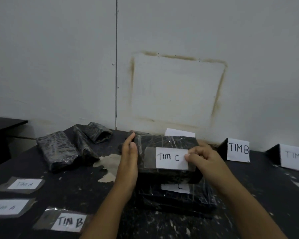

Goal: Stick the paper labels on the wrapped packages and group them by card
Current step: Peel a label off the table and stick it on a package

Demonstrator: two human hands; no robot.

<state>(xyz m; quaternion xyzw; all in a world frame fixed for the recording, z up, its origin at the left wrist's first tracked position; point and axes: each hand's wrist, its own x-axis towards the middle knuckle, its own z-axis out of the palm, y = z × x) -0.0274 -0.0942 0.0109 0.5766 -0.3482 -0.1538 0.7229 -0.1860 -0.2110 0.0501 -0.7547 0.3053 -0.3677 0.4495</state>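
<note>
One curled right hand (204, 157) pinches label (171, 159).

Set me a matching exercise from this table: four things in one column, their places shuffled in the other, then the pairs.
Column one
1. TIM C label
2. flat TIM B label
3. TIM B card
4. unlabelled packages

Column two
a. stands upright by the wall, to the right
b. on the top package, pinched by the right hand
c. lies on the table, near left
d. lie at the back left of the table

Pairs: 1-b, 2-c, 3-a, 4-d
</note>
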